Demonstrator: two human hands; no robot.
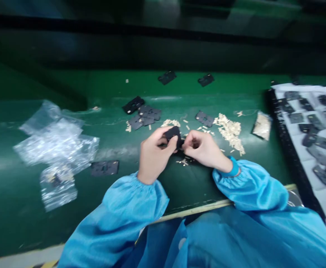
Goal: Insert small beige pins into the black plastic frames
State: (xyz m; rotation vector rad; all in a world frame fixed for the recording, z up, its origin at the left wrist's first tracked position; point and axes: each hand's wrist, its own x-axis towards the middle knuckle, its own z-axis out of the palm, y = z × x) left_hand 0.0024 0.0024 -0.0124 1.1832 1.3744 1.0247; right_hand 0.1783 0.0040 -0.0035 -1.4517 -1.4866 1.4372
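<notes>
The left grip (154, 152) and right grip (203, 147) are closed together on a small black plastic plate (174, 134), held just above the green laminate desk (163, 190), beside a heap of pale plastic slivers (230, 132).

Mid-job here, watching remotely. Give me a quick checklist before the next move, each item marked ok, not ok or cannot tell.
1. Black plate held between left hand and right hand: ok.
2. Main pile of cream slivers apart from the hands: ok.
3. Loose dark plates on the green mat lying separate: not ok, some overlap.
4. Clear plastic bags apart from the hands: ok.
5. Tray plates inside the black-edged tray: ok.
6. Held plate's underside: cannot tell, fingers hide it.
</notes>
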